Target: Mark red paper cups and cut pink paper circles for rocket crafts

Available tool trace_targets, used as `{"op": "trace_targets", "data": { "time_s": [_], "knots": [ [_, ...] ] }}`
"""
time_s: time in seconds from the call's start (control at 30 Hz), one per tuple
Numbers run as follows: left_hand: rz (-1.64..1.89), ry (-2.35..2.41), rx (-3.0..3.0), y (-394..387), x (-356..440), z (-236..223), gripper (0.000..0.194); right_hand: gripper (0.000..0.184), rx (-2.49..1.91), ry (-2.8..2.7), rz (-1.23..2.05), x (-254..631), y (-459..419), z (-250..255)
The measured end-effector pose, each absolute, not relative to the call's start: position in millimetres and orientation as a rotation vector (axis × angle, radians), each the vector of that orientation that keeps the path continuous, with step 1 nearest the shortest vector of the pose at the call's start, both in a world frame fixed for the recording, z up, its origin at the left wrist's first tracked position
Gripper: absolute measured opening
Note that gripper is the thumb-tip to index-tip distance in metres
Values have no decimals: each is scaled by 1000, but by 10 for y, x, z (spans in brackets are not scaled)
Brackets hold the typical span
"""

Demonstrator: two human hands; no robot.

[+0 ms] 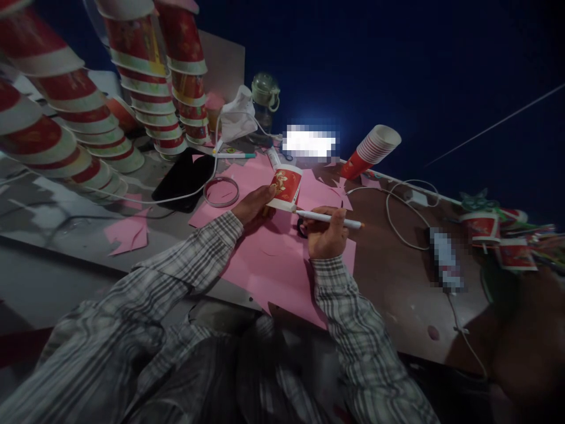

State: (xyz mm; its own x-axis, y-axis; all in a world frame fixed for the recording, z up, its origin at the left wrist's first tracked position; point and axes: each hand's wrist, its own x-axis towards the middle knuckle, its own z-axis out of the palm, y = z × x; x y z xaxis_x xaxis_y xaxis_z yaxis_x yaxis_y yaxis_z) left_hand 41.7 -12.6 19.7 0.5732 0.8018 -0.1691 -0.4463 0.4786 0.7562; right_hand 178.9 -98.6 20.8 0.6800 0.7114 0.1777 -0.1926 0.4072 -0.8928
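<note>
My left hand (pixel 256 205) is closed on a red and white paper cup (pixel 286 185) with a gold pattern, tilted above the pink paper (pixel 269 253). My right hand (pixel 327 232) grips a white marker (pixel 329 218), its left end close to the cup's lower rim; whether they touch I cannot tell. Beside the right fingers shows a small dark curved thing (pixel 302 227), too unclear to name. A grey tape roll (pixel 221 192) lies on the paper left of the cup.
Tall stacks of paper cups (pixel 145 88) stand at the left. A black tablet-like thing (pixel 183 179), a leaning cup stack (pixel 371 150), a bottle (pixel 265 97) and white cables (pixel 388 215) surround the paper. Decorated cups (pixel 481 228) and a blurred hand (pixel 529 330) are at the right.
</note>
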Motion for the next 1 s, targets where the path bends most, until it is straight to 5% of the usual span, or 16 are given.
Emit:
{"op": "trace_targets", "data": {
  "time_s": [1.0],
  "knots": [
    [739,618,669,-98,373,175,42,48,-965,-684,609,1798,-1014,211]
  ]
}}
